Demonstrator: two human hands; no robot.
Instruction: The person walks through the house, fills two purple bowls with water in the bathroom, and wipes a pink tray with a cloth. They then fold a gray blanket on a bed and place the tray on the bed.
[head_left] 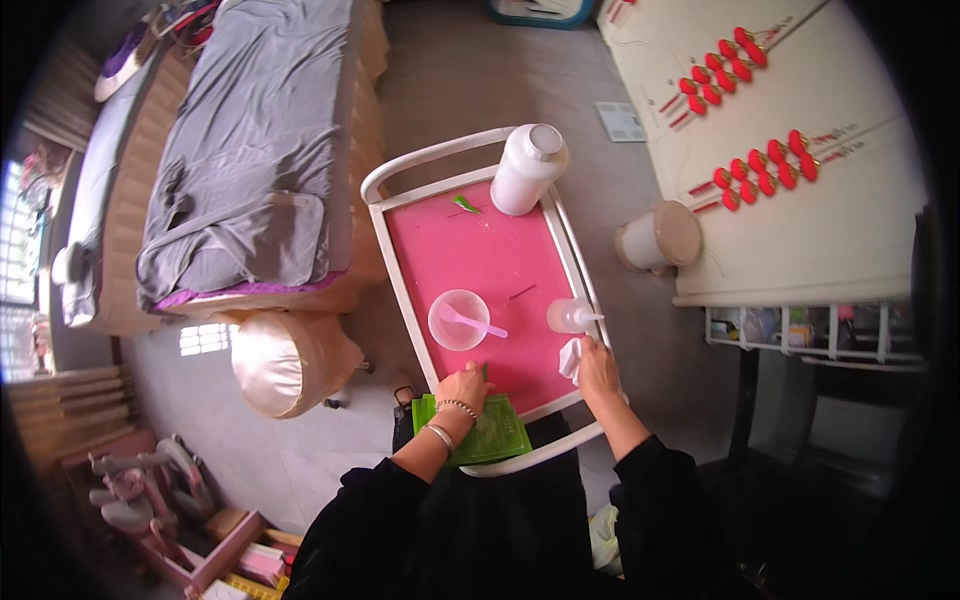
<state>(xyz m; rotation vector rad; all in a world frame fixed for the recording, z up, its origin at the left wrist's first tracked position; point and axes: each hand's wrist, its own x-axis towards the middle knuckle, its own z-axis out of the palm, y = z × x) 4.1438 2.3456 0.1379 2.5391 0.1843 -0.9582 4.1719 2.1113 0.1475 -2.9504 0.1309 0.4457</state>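
Packets (503,437) nearside of bowl (447,339), judged light, slippery, best edge-gripped, were touched by left hand (464,388) (closure indeterminable); white wipe (570,360) was held by right hand (600,372).

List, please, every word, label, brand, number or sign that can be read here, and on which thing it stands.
No text can be read with certainty.
Green packet: faint print, too small to read.
Pump bottle: no legible label.
Large white bottle: no legible label.
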